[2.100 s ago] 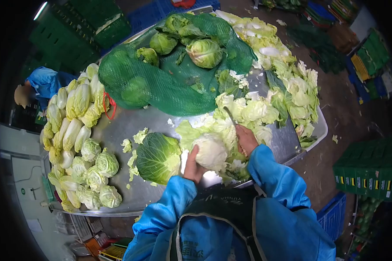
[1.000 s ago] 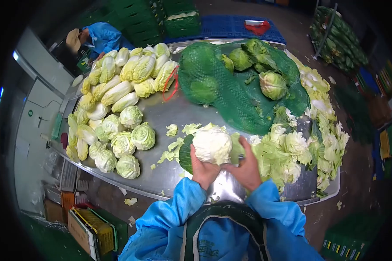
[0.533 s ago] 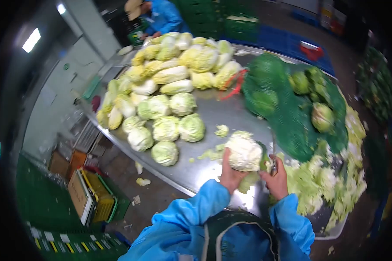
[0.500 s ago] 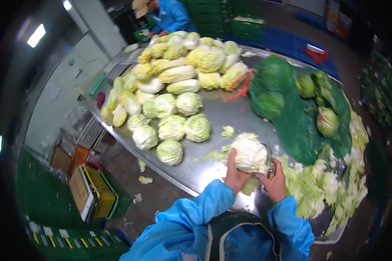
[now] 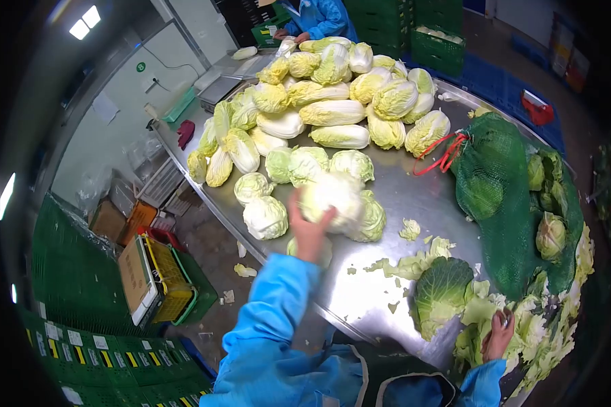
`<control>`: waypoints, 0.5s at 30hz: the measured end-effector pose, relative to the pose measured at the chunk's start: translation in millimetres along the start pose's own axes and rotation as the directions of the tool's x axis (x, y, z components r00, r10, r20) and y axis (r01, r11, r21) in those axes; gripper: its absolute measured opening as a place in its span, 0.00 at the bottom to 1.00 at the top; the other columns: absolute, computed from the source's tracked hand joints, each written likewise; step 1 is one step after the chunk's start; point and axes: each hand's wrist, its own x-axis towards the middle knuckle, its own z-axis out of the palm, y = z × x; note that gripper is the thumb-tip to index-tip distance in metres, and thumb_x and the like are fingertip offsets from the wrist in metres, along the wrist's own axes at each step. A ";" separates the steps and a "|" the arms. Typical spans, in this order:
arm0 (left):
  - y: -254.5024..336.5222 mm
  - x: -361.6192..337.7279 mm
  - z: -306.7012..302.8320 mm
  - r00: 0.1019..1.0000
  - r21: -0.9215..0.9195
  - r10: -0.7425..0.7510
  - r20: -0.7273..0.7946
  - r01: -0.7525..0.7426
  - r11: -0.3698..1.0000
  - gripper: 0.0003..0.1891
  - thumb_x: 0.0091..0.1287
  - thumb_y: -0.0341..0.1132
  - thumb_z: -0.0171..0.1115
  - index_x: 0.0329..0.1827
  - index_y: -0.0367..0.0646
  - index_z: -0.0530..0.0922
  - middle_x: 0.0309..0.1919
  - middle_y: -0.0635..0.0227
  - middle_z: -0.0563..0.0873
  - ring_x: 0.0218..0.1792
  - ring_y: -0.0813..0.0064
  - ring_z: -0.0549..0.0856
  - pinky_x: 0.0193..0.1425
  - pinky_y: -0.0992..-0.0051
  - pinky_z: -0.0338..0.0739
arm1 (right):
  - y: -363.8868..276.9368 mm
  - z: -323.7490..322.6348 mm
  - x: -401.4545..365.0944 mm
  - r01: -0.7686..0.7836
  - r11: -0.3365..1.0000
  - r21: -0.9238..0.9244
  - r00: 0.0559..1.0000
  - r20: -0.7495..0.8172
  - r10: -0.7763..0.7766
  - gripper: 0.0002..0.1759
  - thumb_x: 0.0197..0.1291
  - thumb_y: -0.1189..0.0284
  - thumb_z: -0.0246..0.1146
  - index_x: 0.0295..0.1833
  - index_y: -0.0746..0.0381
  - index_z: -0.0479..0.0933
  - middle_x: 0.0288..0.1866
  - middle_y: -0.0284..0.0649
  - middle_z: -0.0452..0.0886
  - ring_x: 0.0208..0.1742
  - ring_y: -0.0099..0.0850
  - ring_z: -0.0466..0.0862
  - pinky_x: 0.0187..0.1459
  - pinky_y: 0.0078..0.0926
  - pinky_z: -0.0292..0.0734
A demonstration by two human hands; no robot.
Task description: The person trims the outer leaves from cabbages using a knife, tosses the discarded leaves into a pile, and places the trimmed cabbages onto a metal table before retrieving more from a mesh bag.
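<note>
In the head view, I see the left hand (image 5: 309, 229) with its grip curled round a pale, rounded cabbage (image 5: 339, 195), motion-blurred, near crinkled round heads (image 5: 265, 218) on the shiny metal counter (image 5: 349, 288). From that cabbage, ribbed oblong cabbages (image 5: 332, 112) lie at twelve o'clock, a green mesh sack (image 5: 489, 197) at three. At four, the right hand (image 5: 498, 336) bends its fingers by ragged leaves (image 5: 533, 325); whether its grip holds anything, I cannot tell.
</note>
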 end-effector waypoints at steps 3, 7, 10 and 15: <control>-0.7 69.5 -48.7 0.984 0.168 0.132 -0.118 -0.111 0.980 0.46 0.46 0.35 0.80 0.68 0.36 0.63 0.58 0.53 0.73 0.57 0.64 0.75 0.62 0.69 0.72 | 23.9 -34.8 -20.4 -0.181 0.977 -0.116 0.983 -0.032 0.179 0.13 0.65 0.68 0.61 0.51 0.60 0.70 0.39 0.40 0.82 0.09 0.20 0.66 0.08 0.19 0.56; -58.3 138.3 -103.6 0.955 0.482 0.240 -0.175 -0.129 0.866 0.45 0.44 0.41 0.81 0.64 0.33 0.67 0.58 0.49 0.74 0.58 0.60 0.76 0.62 0.66 0.71 | 59.1 -50.0 -38.5 -0.231 0.968 -0.092 0.973 -0.039 0.229 0.13 0.65 0.63 0.61 0.48 0.57 0.71 0.35 0.40 0.81 0.07 0.21 0.65 0.06 0.20 0.55; -71.2 151.8 -119.7 0.963 0.503 0.226 -0.146 -0.125 0.855 0.44 0.44 0.41 0.81 0.64 0.33 0.68 0.57 0.49 0.76 0.56 0.60 0.77 0.61 0.66 0.72 | 59.9 -38.8 -43.4 -0.256 0.958 -0.126 0.966 -0.006 0.258 0.12 0.65 0.63 0.61 0.48 0.57 0.71 0.34 0.40 0.81 0.07 0.21 0.65 0.07 0.20 0.56; -45.4 160.4 -130.4 0.951 0.177 0.106 -0.291 -0.055 0.983 0.41 0.48 0.37 0.79 0.64 0.35 0.67 0.53 0.54 0.78 0.53 0.64 0.78 0.58 0.69 0.72 | 88.3 -50.8 -16.5 -0.222 0.961 -0.167 0.975 -0.009 0.223 0.12 0.65 0.62 0.62 0.48 0.56 0.71 0.33 0.40 0.81 0.07 0.21 0.64 0.07 0.20 0.56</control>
